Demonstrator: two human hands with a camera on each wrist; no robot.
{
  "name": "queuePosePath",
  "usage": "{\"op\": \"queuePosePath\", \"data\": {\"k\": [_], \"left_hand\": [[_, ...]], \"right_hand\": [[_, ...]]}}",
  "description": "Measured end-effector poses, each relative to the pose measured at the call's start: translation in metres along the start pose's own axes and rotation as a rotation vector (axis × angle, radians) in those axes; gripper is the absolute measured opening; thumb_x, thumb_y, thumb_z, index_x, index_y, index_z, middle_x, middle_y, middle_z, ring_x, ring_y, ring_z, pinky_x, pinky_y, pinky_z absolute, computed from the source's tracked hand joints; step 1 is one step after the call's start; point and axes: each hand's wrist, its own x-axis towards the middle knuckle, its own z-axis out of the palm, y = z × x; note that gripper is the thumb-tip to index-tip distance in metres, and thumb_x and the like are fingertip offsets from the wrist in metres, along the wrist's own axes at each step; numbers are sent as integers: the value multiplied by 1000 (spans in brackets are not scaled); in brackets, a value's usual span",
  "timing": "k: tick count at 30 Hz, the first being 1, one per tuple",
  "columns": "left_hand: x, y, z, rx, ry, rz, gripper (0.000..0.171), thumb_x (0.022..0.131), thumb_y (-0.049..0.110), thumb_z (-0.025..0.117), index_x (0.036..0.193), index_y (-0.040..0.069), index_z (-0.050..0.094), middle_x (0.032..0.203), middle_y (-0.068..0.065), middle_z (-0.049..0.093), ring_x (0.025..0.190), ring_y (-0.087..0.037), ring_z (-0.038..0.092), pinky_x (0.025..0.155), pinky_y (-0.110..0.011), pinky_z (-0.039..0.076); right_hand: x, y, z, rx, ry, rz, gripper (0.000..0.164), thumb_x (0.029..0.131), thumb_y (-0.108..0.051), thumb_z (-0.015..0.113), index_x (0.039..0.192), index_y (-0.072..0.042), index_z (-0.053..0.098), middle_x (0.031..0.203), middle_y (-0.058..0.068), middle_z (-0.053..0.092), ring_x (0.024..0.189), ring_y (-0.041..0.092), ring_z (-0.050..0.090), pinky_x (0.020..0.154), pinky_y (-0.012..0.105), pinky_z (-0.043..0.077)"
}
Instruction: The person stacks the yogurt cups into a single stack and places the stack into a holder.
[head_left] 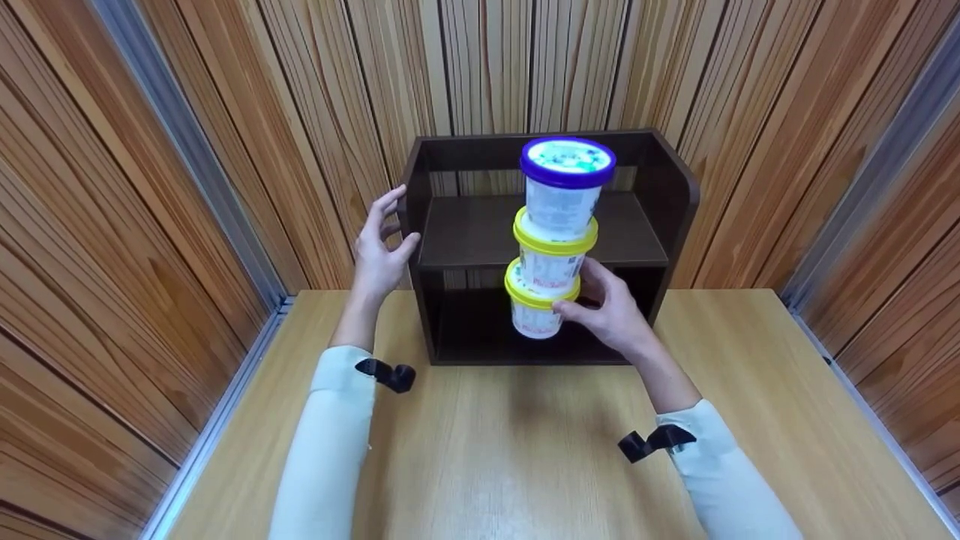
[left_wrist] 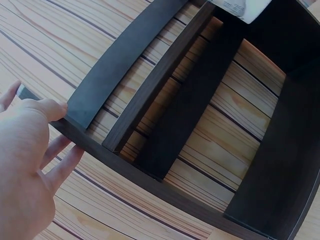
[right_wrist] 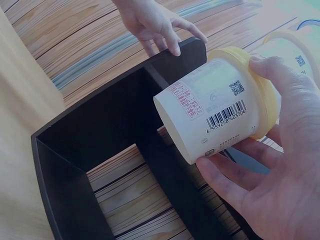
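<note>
Three lidded paper tubs are stacked upright in the air before a dark brown two-tier shelf (head_left: 540,225). The bottom tub (head_left: 536,319) and the middle tub (head_left: 551,268) have yellow lids; the top tub (head_left: 562,202) has a dark blue lid. My right hand (head_left: 611,311) grips the bottom tub, thumb at its lid rim and fingers round the far side. A barcode shows on this white tub in the right wrist view. My left hand (head_left: 382,255) holds the edge of the shelf's left side panel (left_wrist: 125,167) between thumb and fingers.
The shelf stands on a light wooden table (head_left: 480,450) against a wood-patterned back wall (head_left: 487,67). Similar walls with metal strips (head_left: 187,135) close in both sides. A black wrist mount (head_left: 386,373) sits on each sleeve.
</note>
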Motion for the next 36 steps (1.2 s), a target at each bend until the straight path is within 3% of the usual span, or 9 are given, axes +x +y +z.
{"op": "queuePosePath", "data": {"k": [5, 12, 32, 36], "left_hand": [[0, 1, 0, 5, 3, -4, 67, 101, -13, 68, 162, 8, 52, 175, -15, 50, 160, -35, 49, 127, -58, 51], [-1, 2, 0, 9, -5, -4, 67, 101, -13, 68, 163, 9, 52, 175, -14, 51, 160, -34, 48, 130, -56, 48], [-1, 2, 0, -2, 3, -2, 69, 101, -13, 68, 163, 9, 52, 175, -14, 51, 161, -34, 48, 129, -56, 49], [-1, 1, -1, 7, 4, 4, 69, 101, -13, 68, 164, 9, 51, 174, -15, 51, 161, -35, 48, 129, -55, 49]], "right_hand": [[5, -4, -4, 7, 11, -8, 68, 98, 2, 78, 161, -1, 53, 151, 21, 71, 128, 7, 72, 110, 25, 57], [12, -9, -9, 32, 18, 4, 68, 98, 2, 78, 161, 0, 53, 148, 21, 72, 117, 12, 76, 94, 27, 66], [30, -24, -18, 68, -5, 32, 68, 104, -3, 76, 165, -5, 48, 153, 16, 69, 124, 13, 75, 95, 30, 67], [36, -25, -19, 88, 7, 45, 67, 103, -1, 76, 164, -2, 49, 147, 12, 72, 119, 12, 77, 91, 29, 68]]}}
